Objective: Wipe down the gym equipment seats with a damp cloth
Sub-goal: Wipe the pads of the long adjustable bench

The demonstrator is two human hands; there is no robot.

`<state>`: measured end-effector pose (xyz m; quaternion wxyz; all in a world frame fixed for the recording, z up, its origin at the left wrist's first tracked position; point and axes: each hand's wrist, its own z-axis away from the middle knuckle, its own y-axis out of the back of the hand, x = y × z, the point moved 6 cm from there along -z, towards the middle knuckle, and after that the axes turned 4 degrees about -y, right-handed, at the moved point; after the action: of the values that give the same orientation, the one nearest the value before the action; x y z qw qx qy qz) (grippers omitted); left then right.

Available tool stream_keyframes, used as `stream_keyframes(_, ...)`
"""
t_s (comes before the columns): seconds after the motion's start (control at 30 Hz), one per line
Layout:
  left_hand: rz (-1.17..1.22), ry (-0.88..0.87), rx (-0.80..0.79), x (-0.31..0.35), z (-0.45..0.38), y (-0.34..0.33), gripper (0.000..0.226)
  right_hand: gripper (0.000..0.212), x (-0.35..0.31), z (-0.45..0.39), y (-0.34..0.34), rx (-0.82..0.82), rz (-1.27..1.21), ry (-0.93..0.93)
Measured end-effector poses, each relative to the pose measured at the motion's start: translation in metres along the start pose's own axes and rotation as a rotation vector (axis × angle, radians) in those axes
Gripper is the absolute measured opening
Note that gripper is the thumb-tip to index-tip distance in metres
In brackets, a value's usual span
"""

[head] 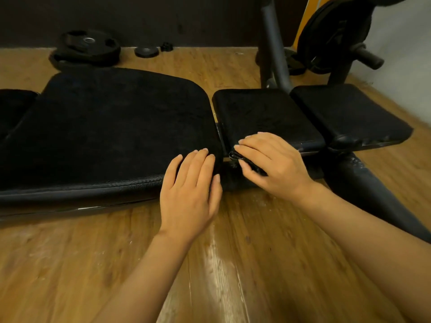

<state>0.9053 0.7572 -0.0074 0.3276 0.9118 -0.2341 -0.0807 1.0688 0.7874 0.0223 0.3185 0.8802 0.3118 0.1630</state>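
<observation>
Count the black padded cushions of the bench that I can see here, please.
4: a sliver at the left edge, the large pad under the left hand, the middle pad by the right hand, the far-right pad. More may lie outside the view.

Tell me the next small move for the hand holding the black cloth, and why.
Probably sweep the right hand with the cloth away across the small middle pad. The cloth sits only at that pad's near corner, while the left hand rests on the big pad.
</observation>
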Motion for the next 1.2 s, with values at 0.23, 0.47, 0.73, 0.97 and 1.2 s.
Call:
stream_keyframes(0.23,-0.043,0.001,0.097,-0.001,0.012,-0.005,0.033,0.027,0.004,0.005,-0.031,-0.071,0.091,0.116)
stream_keyframes(0.47,-0.107,0.100,0.167,0.004,0.012,-0.012,0.031,0.040,0.009,0.006,-0.057,-0.016,0.103,0.097)
stream_keyframes(0.73,-0.185,0.155,0.200,0.009,0.015,-0.017,0.031,0.041,0.070,0.050,-0.026,0.081,0.224,0.265)
stream_keyframes(0.97,-0.216,0.206,0.253,0.013,0.014,-0.023,0.028,0.038,0.105,0.073,-0.012,0.107,0.202,0.128)
stream_keyframes(1.2,-0.229,0.184,0.202,0.012,0.014,-0.023,0.030,0.035,0.030,0.028,-0.057,0.166,0.125,0.151)
